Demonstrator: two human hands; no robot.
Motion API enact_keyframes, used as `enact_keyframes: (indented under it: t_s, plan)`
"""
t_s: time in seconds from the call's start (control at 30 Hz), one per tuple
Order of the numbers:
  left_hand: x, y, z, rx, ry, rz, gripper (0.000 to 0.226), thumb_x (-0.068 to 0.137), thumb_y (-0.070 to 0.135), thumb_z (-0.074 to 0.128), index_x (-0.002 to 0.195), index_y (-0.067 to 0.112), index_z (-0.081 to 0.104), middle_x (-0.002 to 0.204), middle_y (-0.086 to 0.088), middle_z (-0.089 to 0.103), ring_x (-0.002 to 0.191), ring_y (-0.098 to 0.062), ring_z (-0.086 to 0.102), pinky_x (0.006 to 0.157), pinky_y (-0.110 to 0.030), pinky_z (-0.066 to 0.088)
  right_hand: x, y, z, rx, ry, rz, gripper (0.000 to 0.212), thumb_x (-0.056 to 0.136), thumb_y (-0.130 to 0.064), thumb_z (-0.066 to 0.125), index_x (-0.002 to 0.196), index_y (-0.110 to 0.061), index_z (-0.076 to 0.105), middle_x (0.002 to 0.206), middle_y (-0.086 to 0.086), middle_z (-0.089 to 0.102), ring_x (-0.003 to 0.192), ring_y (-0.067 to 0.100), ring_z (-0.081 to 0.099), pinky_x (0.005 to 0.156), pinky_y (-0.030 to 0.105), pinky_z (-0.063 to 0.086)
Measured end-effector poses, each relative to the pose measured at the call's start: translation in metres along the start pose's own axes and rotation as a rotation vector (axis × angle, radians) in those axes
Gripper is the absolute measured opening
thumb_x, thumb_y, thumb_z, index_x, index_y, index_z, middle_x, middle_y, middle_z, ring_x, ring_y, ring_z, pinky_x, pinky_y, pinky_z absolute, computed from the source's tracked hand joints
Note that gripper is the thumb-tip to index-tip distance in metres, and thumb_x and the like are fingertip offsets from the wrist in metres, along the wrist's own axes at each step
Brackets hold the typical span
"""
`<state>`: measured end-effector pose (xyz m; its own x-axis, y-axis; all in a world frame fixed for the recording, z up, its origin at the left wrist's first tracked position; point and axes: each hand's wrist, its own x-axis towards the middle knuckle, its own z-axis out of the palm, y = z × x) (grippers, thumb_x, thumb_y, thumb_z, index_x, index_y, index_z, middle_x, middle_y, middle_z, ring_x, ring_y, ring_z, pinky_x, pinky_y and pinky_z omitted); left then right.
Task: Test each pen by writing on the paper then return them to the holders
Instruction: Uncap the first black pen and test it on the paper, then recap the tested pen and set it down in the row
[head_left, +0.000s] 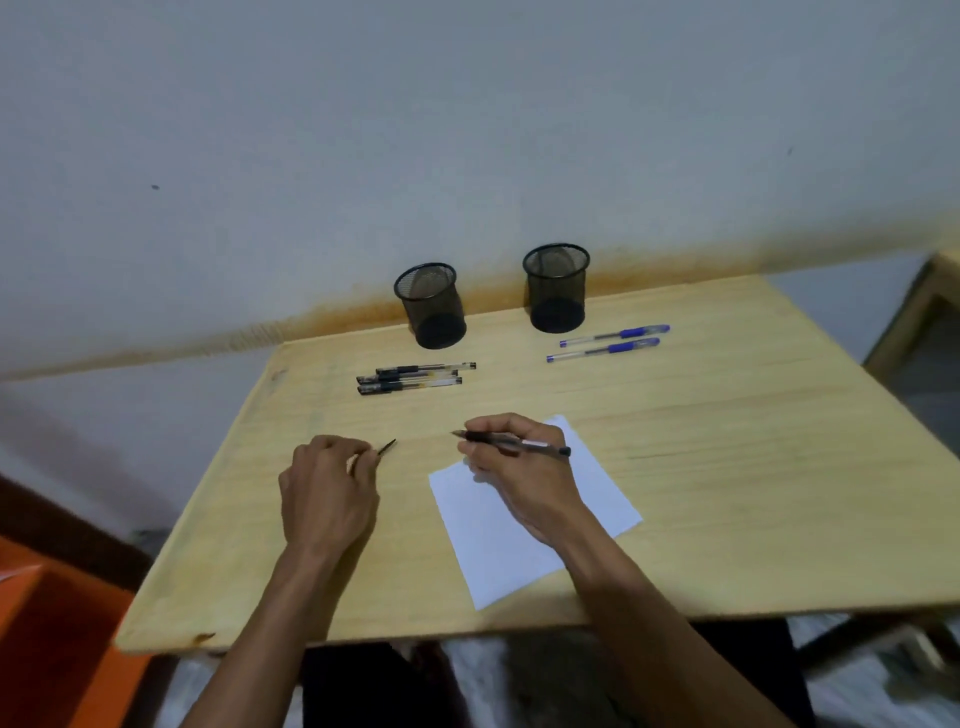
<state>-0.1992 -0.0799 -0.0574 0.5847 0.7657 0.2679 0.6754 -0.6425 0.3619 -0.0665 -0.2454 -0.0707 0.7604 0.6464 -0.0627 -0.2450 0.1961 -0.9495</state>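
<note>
My right hand (511, 462) grips an uncapped black pen (514, 444), tip pointing left just past the paper (530, 525); my left hand (324, 483) pinches its cap (387, 447) over the table (727, 467). Three black pens (410, 378) lie before the left holder (431, 306), two blue pens (608, 343) beside the right holder (557, 288). Testing looks about to begin: next I judge the tip must swing onto the sheet.

pen cap (385, 447) mostly hidden in left hand (324, 488); both elbows off-frame
</note>
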Motion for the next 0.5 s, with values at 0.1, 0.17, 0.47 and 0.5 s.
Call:
enact_keyframes:
  t_s: [0.1, 0.17, 0.47, 0.5]
  plan:
    - [-0.006, 0.013, -0.009, -0.217, 0.041, 0.007, 0.014, 0.094, 0.020, 0.058, 0.099, 0.017, 0.072, 0.090, -0.002, 0.072, 0.086, -0.026, 0.064, 0.076, -0.035, 0.047, -0.001, -0.007, 0.003, 0.027, 0.048, 0.003, 0.016, 0.086, -0.005, 0.076, 0.100, -0.013, 0.072, 0.086, 0.012, 0.079, 0.073, 0.023, 0.073, 0.073, 0.042, 0.058]
    - [-0.013, 0.025, -0.017, -0.374, 0.065, -0.019, 0.014, 0.094, 0.019, 0.060, 0.102, 0.018, 0.072, 0.086, 0.003, 0.073, 0.082, -0.018, 0.066, 0.075, -0.031, 0.047, -0.002, -0.016, 0.006, 0.075, 0.081, -0.008, 0.019, 0.085, -0.005, 0.078, 0.099, -0.012, 0.067, 0.085, 0.012, 0.079, 0.079, 0.026, 0.076, 0.073, 0.042, 0.057]
    - [-0.025, 0.050, -0.038, -0.665, 0.083, 0.201, 0.015, 0.093, 0.012, 0.065, 0.098, 0.022, 0.075, 0.099, 0.013, 0.068, 0.094, 0.000, 0.064, 0.069, -0.010, 0.045, -0.023, -0.063, 0.011, -0.292, 0.037, -0.282, 0.007, 0.091, -0.022, 0.073, 0.097, -0.025, 0.075, 0.091, -0.011, 0.077, 0.095, 0.004, 0.071, 0.074, 0.026, 0.061]
    - [-0.027, 0.052, -0.039, -0.673, 0.089, 0.232, 0.015, 0.093, 0.012, 0.064, 0.098, 0.021, 0.075, 0.100, 0.012, 0.067, 0.096, -0.001, 0.063, 0.070, -0.009, 0.044, -0.026, -0.067, 0.010, -0.345, 0.036, -0.309, 0.006, 0.090, -0.024, 0.074, 0.094, -0.029, 0.074, 0.091, -0.014, 0.076, 0.095, 0.000, 0.069, 0.074, 0.022, 0.060]
